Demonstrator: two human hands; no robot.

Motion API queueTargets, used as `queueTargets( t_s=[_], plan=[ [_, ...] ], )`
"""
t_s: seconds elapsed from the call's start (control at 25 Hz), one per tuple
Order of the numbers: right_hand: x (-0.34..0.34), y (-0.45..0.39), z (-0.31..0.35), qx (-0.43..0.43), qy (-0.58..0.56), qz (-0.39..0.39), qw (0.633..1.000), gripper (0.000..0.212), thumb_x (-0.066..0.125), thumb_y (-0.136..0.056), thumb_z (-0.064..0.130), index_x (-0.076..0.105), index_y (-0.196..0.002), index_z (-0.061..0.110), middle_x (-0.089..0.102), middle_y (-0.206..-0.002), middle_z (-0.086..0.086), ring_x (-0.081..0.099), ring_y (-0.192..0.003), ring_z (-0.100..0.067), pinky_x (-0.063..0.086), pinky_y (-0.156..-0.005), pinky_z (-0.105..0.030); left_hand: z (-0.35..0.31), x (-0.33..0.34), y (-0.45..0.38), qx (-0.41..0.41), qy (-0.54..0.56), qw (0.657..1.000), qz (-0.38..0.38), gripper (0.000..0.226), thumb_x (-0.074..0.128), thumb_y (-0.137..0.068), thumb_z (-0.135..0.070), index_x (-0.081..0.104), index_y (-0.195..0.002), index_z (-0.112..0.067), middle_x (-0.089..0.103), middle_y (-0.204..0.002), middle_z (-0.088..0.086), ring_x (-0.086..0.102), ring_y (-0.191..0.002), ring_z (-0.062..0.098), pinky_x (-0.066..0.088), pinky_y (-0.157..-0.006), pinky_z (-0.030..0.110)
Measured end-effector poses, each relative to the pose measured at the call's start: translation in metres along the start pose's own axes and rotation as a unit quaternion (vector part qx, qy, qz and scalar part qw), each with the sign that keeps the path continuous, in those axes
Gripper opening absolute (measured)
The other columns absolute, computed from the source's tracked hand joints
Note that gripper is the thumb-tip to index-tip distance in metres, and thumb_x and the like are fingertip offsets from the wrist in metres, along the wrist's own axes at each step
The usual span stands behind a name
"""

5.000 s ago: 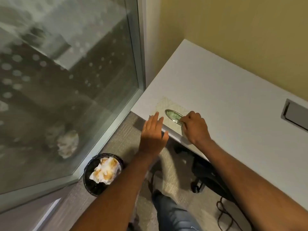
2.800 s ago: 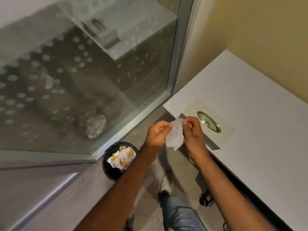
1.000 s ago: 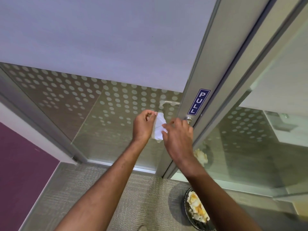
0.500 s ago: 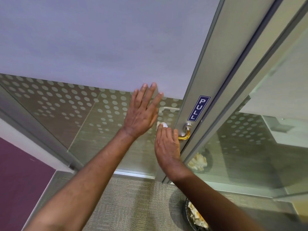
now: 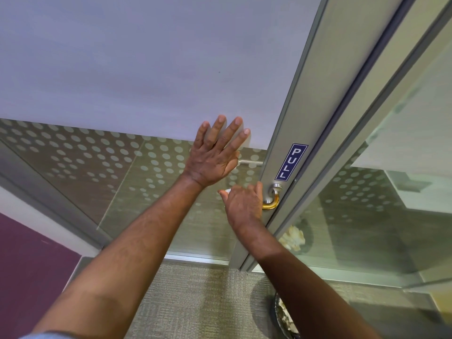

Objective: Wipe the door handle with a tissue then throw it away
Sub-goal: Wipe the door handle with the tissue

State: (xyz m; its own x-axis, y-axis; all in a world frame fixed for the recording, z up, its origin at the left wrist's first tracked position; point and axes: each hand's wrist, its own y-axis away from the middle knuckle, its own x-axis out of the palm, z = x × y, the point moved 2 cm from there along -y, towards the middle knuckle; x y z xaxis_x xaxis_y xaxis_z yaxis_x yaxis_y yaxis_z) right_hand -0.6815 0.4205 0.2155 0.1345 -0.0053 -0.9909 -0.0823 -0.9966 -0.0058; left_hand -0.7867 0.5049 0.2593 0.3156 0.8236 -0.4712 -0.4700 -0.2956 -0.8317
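My left hand (image 5: 215,155) lies flat with the fingers spread against the glass door (image 5: 151,77), bracing it and holding nothing. My right hand (image 5: 243,204) is curled over the door handle (image 5: 271,200), and a small white corner of the tissue (image 5: 227,191) shows at the fingertips on the side away from the frame. I judge the tissue is pinched between my palm and the lever, though most of it is hidden under the hand.

The handle's visible part is the curved neck, silver at the base and brass-toned along the bend, coming out of the aluminium door frame (image 5: 288,133) just below the blue PULL sticker (image 5: 291,162). From that neck the lever runs leftward, away from the frame and under my right hand, so its long axis is roughly level and points toward my left hand. That is the relation the next stroke depends on: the wipe should travel along this axis, either out to the free end or back toward the neck at my hand's right edge, which is still uncovered. The right hand is the one on the job; the left sits above and to the left, close but apart from the lever.

The waste bin (image 5: 283,316) stands on the carpet at the bottom edge, below my right forearm, with crumpled paper already inside. I take the wiping as just begun and the discard as not yet due.
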Motion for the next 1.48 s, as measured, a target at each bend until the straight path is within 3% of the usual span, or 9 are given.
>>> queueTargets(
  t_s=[0.2, 0.4, 0.52, 0.68, 0.88, 1.12, 1.24, 1.32, 1.48],
  plan=[
    [0.012, 0.02, -0.006, -0.009, -0.013, -0.046, 0.999, 0.044, 0.03, -0.108, 0.039, 0.058, -0.121, 0.008, 0.056, -0.105, -0.012, 0.049, -0.102, -0.029, 0.032, -0.106, -0.048, 0.0, 0.003, 0.0, 0.0, -0.005, 1.0, -0.017, 0.072, 0.056, -0.098, -0.035, 0.027, -0.162, -0.022, 0.019, -0.171, 0.005, -0.008, -0.161, 0.03, 0.006, -0.128, 0.052],
    [0.027, 0.042, -0.02, -0.105, 0.001, -0.073, 0.992, 0.068, 0.033, -0.093, 0.005, 0.016, -0.159, -0.002, 0.049, -0.113, -0.013, 0.05, -0.107, -0.03, 0.034, -0.111, -0.048, 0.001, 0.004, 0.0, 0.007, -0.009, 0.999, -0.031, 0.076, 0.054, -0.098, -0.036, 0.021, -0.165, -0.021, -0.003, -0.175, 0.003, -0.007, -0.161, 0.03, 0.002, -0.129, 0.052],
    [0.02, 0.032, -0.015, -0.103, 0.049, -0.063, 0.991, 0.062, 0.044, -0.091, 0.007, 0.029, -0.15, -0.006, 0.054, -0.108, -0.014, 0.052, -0.104, -0.031, 0.032, -0.112, -0.048, 0.0, 0.006, 0.001, 0.008, -0.011, 0.999, -0.032, 0.075, 0.054, -0.098, -0.036, 0.022, -0.165, -0.022, -0.003, -0.175, 0.004, -0.007, -0.161, 0.03, 0.002, -0.129, 0.052],
    [0.007, 0.015, -0.005, -0.087, 0.063, 0.011, 0.994, 0.014, 0.05, -0.101, 0.011, 0.057, -0.113, 0.009, 0.052, -0.079, -0.004, 0.058, -0.084, -0.026, 0.027, -0.114, -0.048, 0.0, 0.006, 0.0, 0.007, -0.014, 0.999, -0.03, 0.075, 0.054, -0.098, -0.036, 0.023, -0.164, -0.022, -0.004, -0.175, 0.003, -0.007, -0.161, 0.03, 0.001, -0.129, 0.052],
    [-0.005, -0.008, -0.001, -0.051, 0.029, 0.018, 0.998, 0.037, 0.035, -0.105, 0.031, 0.071, -0.104, 0.021, 0.046, -0.057, 0.003, 0.053, -0.059, -0.02, 0.028, -0.107, -0.046, 0.001, 0.003, -0.001, 0.003, -0.016, 0.999, -0.027, 0.073, 0.057, -0.095, -0.034, 0.03, -0.161, -0.021, -0.005, -0.175, 0.003, -0.008, -0.161, 0.03, 0.002, -0.129, 0.052],
    [0.012, 0.013, -0.018, -0.056, -0.048, -0.111, 0.991, 0.042, 0.03, -0.11, 0.034, 0.067, -0.106, 0.015, 0.065, -0.091, -0.004, 0.051, -0.092, -0.027, 0.033, -0.091, -0.044, -0.002, 0.0, 0.0, 0.001, -0.022, 1.0, -0.015, 0.069, 0.052, -0.099, -0.036, 0.028, -0.162, -0.022, 0.01, -0.174, 0.004, -0.009, -0.161, 0.03, 0.006, -0.127, 0.052],
    [0.028, 0.027, -0.042, -0.106, -0.044, -0.191, 0.975, 0.022, 0.055, -0.1, 0.022, 0.059, -0.121, 0.018, 0.064, -0.093, 0.0, 0.055, -0.092, -0.024, 0.032, -0.096, -0.043, -0.005, 0.003, 0.0, 0.0, -0.015, 1.0, -0.014, 0.067, 0.049, -0.1, -0.036, 0.027, -0.162, -0.022, 0.004, -0.175, 0.003, -0.011, -0.161, 0.03, 0.005, -0.127, 0.052],
    [0.031, 0.029, -0.048, -0.118, -0.047, -0.199, 0.972, 0.021, 0.064, -0.095, 0.019, 0.061, -0.116, 0.019, 0.064, -0.087, 0.002, 0.057, -0.089, -0.023, 0.032, -0.097, -0.043, -0.003, 0.003, -0.001, -0.001, -0.016, 1.0, -0.014, 0.07, 0.05, -0.1, -0.036, 0.025, -0.163, -0.022, 0.008, -0.174, 0.003, -0.011, -0.161, 0.03, 0.004, -0.128, 0.053],
    [0.025, 0.034, -0.028, -0.081, -0.059, -0.151, 0.983, 0.038, 0.039, -0.107, 0.042, 0.064, -0.111, 0.014, 0.066, -0.092, -0.003, 0.059, -0.093, -0.025, 0.034, -0.103, -0.047, -0.001, 0.003, 0.0, -0.001, -0.019, 1.0, -0.013, 0.076, 0.048, -0.1, -0.037, 0.015, -0.166, -0.021, -0.009, -0.175, 0.004, -0.012, -0.161, 0.031, 0.0, -0.128, 0.052]
  ],
)
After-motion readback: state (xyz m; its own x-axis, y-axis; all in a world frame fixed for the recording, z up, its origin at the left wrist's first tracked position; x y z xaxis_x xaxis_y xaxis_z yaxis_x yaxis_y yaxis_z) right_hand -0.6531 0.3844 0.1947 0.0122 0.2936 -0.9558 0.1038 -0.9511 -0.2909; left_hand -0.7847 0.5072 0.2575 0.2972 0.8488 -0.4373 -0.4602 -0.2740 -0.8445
